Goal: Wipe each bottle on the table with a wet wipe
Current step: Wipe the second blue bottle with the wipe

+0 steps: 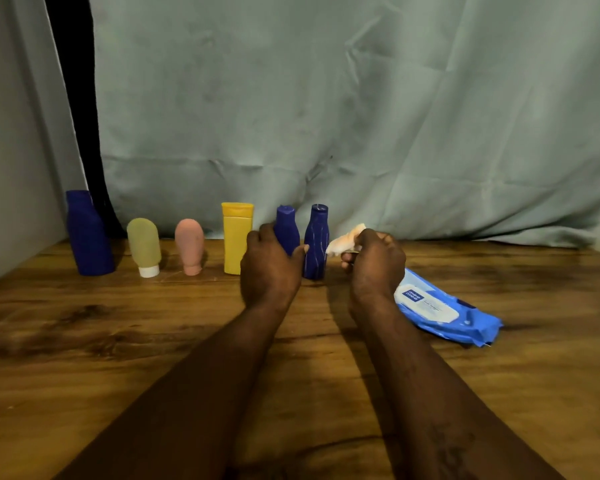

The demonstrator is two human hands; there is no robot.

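Note:
Several bottles stand in a row at the back of the wooden table (118, 341). From the left: a large blue bottle (88, 233), a pale green tube (143, 245) on its white cap, a pink tube (189, 245), a yellow bottle (236, 237), then two small blue bottles. My left hand (269, 268) grips the first small blue bottle (286, 226) around its lower body. The second small blue bottle (316, 242) stands just to its right, untouched. My right hand (374, 263) pinches a crumpled white wet wipe (345, 242) beside that bottle.
A blue wet-wipe pack (444, 310) with a white lid lies on the table to the right of my right hand. A pale green cloth (361, 116) hangs behind the bottles, and a wall closes the left side.

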